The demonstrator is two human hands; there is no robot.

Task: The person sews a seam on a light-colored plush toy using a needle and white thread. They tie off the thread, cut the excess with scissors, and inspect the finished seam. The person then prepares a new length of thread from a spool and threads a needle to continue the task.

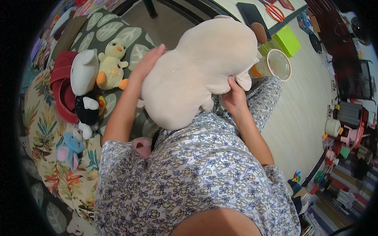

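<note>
A large cream plush toy [192, 65] lies across my lap, its smooth side with a stitched seam facing up. My left hand [149, 62] rests flat along its left edge, fingers extended and not closed around it. At the toy's lower right, my right hand [234, 94] grips its edge beside a small limb, the thumb on top and the other fingers hidden beneath. Left of my left forearm, a yellow duck plush [113, 66] sits by a white-headed plush toy [85, 72] with a black body.
A dark red cap-like item [63, 88] and a blue plush toy [69, 149] lie on the cushions at left. Beyond my right knee stand a round bin [279, 65] and a green box [286, 41]. Orange-handled scissors [274, 12] and a dark phone-like slab [251, 16] lie on the table.
</note>
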